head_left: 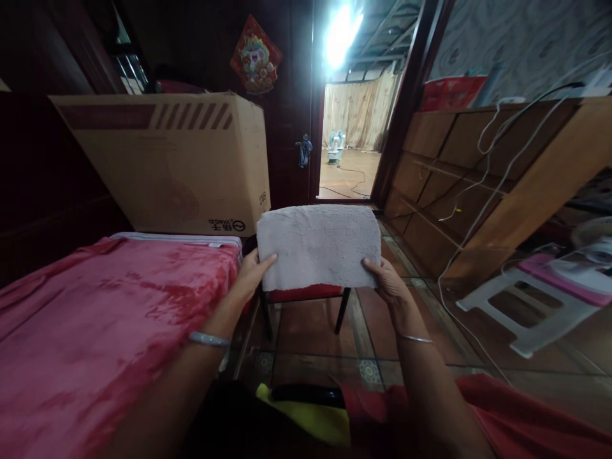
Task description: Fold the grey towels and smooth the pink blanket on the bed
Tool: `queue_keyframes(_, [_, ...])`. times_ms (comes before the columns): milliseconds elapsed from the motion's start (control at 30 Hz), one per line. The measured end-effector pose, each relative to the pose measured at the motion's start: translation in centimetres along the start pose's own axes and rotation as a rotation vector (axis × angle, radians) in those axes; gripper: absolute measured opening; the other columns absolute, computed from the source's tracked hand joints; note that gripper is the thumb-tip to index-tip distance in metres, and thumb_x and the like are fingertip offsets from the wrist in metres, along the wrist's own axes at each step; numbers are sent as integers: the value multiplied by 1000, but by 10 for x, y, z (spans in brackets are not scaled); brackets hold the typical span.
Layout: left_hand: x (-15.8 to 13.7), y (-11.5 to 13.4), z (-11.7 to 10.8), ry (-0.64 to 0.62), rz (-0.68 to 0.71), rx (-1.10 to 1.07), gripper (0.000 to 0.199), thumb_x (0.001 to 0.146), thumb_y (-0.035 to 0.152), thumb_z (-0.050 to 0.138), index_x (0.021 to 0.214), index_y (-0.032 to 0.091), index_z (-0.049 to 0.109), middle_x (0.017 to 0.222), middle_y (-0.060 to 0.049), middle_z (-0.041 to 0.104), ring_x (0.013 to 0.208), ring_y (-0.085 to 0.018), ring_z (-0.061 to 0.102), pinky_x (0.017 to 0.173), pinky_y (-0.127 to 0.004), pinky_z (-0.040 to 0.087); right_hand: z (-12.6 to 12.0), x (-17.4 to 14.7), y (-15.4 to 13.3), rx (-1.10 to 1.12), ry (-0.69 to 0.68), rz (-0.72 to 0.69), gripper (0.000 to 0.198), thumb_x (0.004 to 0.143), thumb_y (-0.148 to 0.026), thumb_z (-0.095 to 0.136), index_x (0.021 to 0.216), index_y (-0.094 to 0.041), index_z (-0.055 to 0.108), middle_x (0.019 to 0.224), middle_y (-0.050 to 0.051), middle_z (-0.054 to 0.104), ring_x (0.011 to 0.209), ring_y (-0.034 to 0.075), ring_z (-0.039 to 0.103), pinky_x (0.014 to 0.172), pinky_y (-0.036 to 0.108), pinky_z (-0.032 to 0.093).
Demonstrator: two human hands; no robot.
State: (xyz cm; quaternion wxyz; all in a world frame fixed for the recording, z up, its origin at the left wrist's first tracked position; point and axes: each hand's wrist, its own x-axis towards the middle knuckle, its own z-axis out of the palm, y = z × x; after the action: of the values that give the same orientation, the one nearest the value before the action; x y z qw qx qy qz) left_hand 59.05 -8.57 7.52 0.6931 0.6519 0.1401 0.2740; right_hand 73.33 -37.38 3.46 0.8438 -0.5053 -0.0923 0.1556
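A pale, fluffy cloth (318, 245), perhaps a small towel, is stretched out between my two hands. My left hand (254, 271) pinches its left edge, thumb on the near face and fingers behind. On the opposite edge, my right hand (388, 280) grips it the same way. Behind and below the cloth stands a chair with a red seat (306, 293) and dark legs; the cloth hides most of it. Whether the cloth touches the chair I cannot tell.
To the left lies a bed with a pink blanket (119, 306), a large cardboard box (191, 166) behind it. A wooden drawer cabinet (459, 172) with hanging cables is on the right, near a white and pink stool (530, 306). An open doorway shows a fan (335, 146).
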Motion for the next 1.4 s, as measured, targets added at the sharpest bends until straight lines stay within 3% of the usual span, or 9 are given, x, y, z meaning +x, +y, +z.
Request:
queue_keyframes(133, [-6,-12,-1,-17,-3,36,68,53,53,89,108,16,70,102,-8,77,92,-26,70,82,-36,55,1,1,-5,-32,-2,-36,59,40,-44,98,85,-17,71,74,1,73,58,15,61,54,26,50])
queue_keyframes(367, [2,6,-11,-85,-24,67,64,56,59,85,100,15,69,94,-9,75,85,-24,69,75,-35,55,-7,6,-5,-192,-9,-105,58,46,-51,92,88,-19,71,79,2,73,66,18,64,62,28,52])
queue_keyframes(467, [8,17,-16,119,128,249,48,69,59,74,92,18,67,82,-6,69,74,-21,65,68,-34,54,-7,8,-11,-345,172,-356,57,62,-55,81,105,-19,71,92,6,75,80,23,68,71,35,55])
queue_keyframes(567, [19,37,-7,311,451,608,34,80,48,67,101,21,67,95,-8,70,88,-23,67,82,-39,55,16,9,-28,-628,411,-765,53,81,-51,65,123,-20,66,115,12,72,106,28,66,92,46,52])
queue_keyframes(700, [37,70,31,19,791,1080,56,87,43,64,137,20,55,146,-15,56,137,-30,49,116,-48,38,78,21,-53,-1162,119,-1073,46,99,-38,43,139,-21,58,138,14,63,128,27,56,109,47,42])
queue_keyframes(800, [50,81,61,-156,834,1324,60,94,46,54,146,16,48,157,-17,46,149,-32,35,122,-54,25,116,38,-59,-1526,-123,-1052,45,104,-32,35,142,-22,57,143,12,61,133,26,53,113,47,36])
queue_keyframes(867, [54,79,72,-227,801,1410,57,97,47,50,144,15,50,148,-17,55,142,-32,44,118,-52,32,127,50,-56,-1650,-192,-1043,44,104,-30,36,140,-19,59,141,13,63,130,27,54,113,46,35])
queue_keyframes(1000, [53,65,73,-225,801,1439,54,97,52,49,138,17,54,125,-14,66,117,-30,59,100,-45,45,120,62,-48,-1656,-231,-1108,44,104,-30,36,137,-16,61,137,13,65,126,27,56,110,46,38])
queue_keyframes(1400, [52,60,71,-203,837,1460,55,95,57,52,133,18,55,119,-12,66,110,-29,58,92,-44,44,111,64,-59,-1672,-290,-1042,46,104,-37,37,141,-19,59,140,12,63,128,27,56,109,45,40])
